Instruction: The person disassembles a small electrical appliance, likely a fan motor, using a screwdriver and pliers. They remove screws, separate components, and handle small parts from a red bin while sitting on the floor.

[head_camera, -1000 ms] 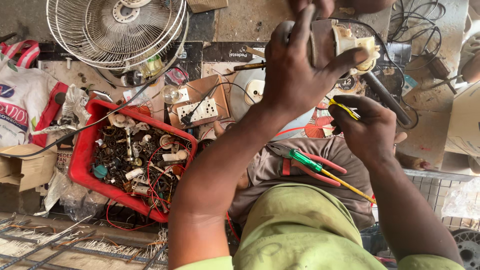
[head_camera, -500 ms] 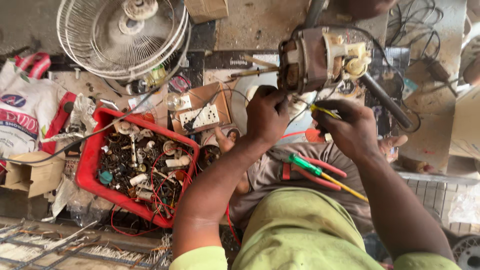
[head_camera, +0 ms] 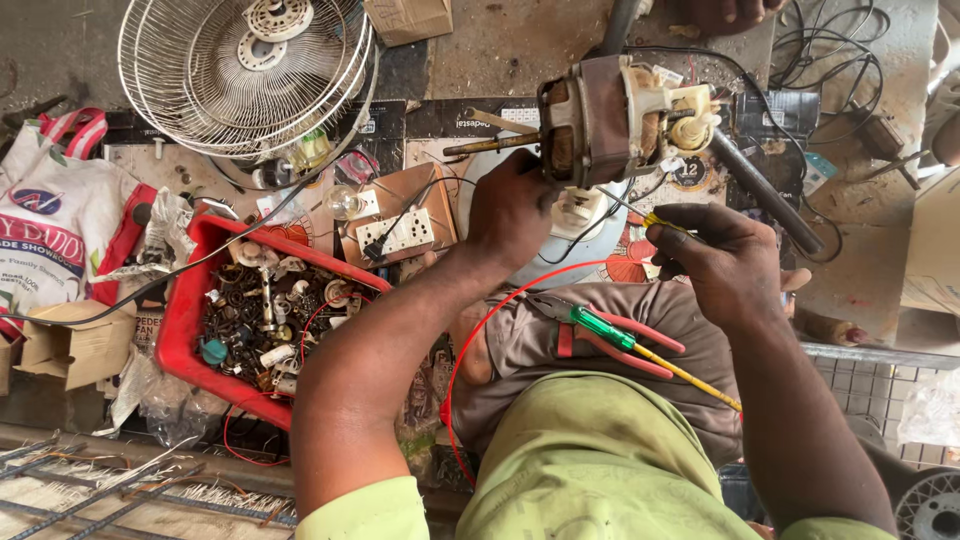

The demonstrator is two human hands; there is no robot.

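Observation:
A fan motor (head_camera: 610, 120) with a bare shaft and white plastic parts stands at the top centre. My left hand (head_camera: 512, 208) grips its lower edge from below. My right hand (head_camera: 722, 262) holds a thin yellow-handled screwdriver (head_camera: 640, 214), whose tip points up-left toward the motor's underside. On my lap lie a green-handled screwdriver (head_camera: 640, 350) and red-handled pliers (head_camera: 620, 345). A red wire (head_camera: 470, 340) loops over my knee.
A red tray (head_camera: 185, 330) of small parts sits at the left, beside a board with a bulb and switch socket (head_camera: 395, 232). A wire fan guard (head_camera: 245, 75) lies at the top left. Bags, cartons and cables surround the spot.
My left hand came off the top of the motor and dropped to its lower edge, so the motor now shows. My right hand stayed near with the screwdriver.

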